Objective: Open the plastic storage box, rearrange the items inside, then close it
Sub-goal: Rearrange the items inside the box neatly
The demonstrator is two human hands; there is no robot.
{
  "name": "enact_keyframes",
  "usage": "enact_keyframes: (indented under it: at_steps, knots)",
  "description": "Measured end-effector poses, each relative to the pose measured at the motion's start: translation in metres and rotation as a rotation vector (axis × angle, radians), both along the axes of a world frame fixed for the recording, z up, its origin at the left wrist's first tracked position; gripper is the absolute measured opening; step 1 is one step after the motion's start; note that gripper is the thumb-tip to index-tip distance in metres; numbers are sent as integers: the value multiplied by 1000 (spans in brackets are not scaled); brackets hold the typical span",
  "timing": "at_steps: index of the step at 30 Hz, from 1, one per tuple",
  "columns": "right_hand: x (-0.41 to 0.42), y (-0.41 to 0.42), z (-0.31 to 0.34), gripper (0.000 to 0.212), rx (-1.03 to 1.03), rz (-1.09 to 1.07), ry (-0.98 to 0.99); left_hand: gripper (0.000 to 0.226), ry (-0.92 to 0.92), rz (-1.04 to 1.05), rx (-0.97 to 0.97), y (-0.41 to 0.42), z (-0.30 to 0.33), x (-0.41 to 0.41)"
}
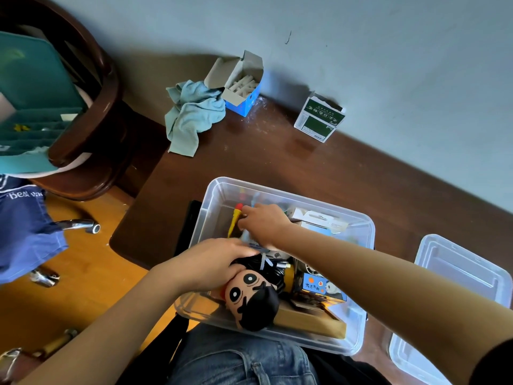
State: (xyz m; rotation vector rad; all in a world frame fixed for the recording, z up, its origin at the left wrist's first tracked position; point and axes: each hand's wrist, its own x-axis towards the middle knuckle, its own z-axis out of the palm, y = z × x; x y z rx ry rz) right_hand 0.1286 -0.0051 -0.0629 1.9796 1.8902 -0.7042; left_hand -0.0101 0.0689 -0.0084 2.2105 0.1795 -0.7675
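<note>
**Inside the open box**

Now the right hand (263, 222) is pinching a yellow pen (234, 222) in the clear storage box (363, 229); the left hand (211, 263) is lying flat on a doll (251, 300). The lid (455, 276) is sitting beside, a cloth (188, 115) and chalk box (244, 84) beyond.

The storage box (280, 262) sits at the near edge of the table (277, 157), overhanging it toward the person's lap, with its lid (455, 301) lying beside it to the right. Inside the box, a doll (251, 300) lies at the near left, a carton (323, 287) just right of it, a wooden block (313, 319) along the near wall, a marker (234, 220) at the far left, and a small packet (319, 220) at the far right. The left hand (211, 262) rests on the doll; the right hand (263, 223) reaches in beside the marker. Along the table's far edge, against the wall, lie a cloth (188, 115), an open chalk box (241, 84) just right of it, and another box (319, 118) well apart further right. A chair (83, 120) stands left of the table.
</note>
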Motion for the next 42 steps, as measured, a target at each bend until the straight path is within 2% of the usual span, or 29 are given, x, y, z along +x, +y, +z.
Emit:
enact_keyframes:
  at_steps: [4,6,9,12,16,19,27,32,34,36,39,42]
  knots:
    - [-6,5,0,28,-74,14,-64,37,-90,31,267,0,2,-9]
    - [-7,8,0,25,-80,-15,-53,36,-134,31,318,-1,4,-15]
    - [-11,13,-1,17,-55,-69,19,26,-401,11,396,-3,4,-21]
    - [-15,15,-4,19,-85,-86,106,30,-592,232,470,8,-2,-26]
    - [-14,22,-6,15,-101,-140,150,41,-547,657,319,26,-17,-18]
    - [-18,25,-11,12,-92,-130,120,42,-547,829,120,20,-29,-8]
    - [-23,33,-25,15,-159,-152,90,43,-572,862,83,18,-32,-5]
    - [-26,31,-28,12,-125,-193,84,43,-588,851,83,18,-32,-5]
    - [-24,26,-26,10,-105,-287,180,41,-594,850,86,18,-34,-6]
    - [-19,19,-18,17,-25,-480,403,41,-598,842,95,19,-35,-7]
    - [-18,4,9,13,226,-688,683,40,-592,839,107,19,-37,-7]
    - [-12,-19,48,7,455,-743,733,39,-617,838,140,18,-33,-7]
